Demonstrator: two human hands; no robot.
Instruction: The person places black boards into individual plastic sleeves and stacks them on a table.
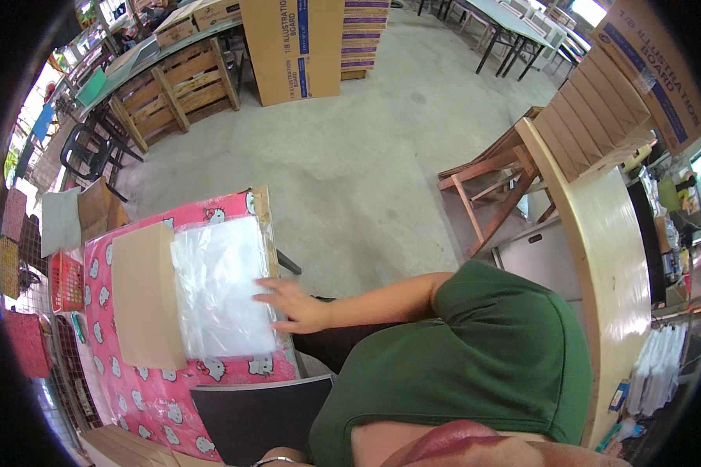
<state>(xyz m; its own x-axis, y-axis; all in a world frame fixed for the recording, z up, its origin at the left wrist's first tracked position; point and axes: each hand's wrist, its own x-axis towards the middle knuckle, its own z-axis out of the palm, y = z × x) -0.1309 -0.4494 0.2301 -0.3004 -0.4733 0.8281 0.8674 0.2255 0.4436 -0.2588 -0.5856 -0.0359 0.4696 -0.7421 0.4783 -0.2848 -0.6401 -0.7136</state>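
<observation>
My right hand (300,306) reaches across with its fingers spread, at the near edge of a stack of clear plastic-wrapped white sheets (224,288). It looks slightly smeared by motion, and I cannot tell whether the fingertips press on the plastic. Beside the stack lies a flat tan cardboard piece (146,300). Both rest on a table with a pink cartoon-print cover (152,401). A black flat panel (261,416) stands against the table's lower edge. Of my left arm only a bit of wrist with a bracelet shows at the lower rim; the hand itself is out of sight.
A red plastic basket (66,280) sits beyond the pink table, near a wire mesh. Folded cardboard (128,447) lies at the lower left. On my right, a long pale table (611,257) bears a row of brown cartons (592,113). A black chair (93,152) stands farther off.
</observation>
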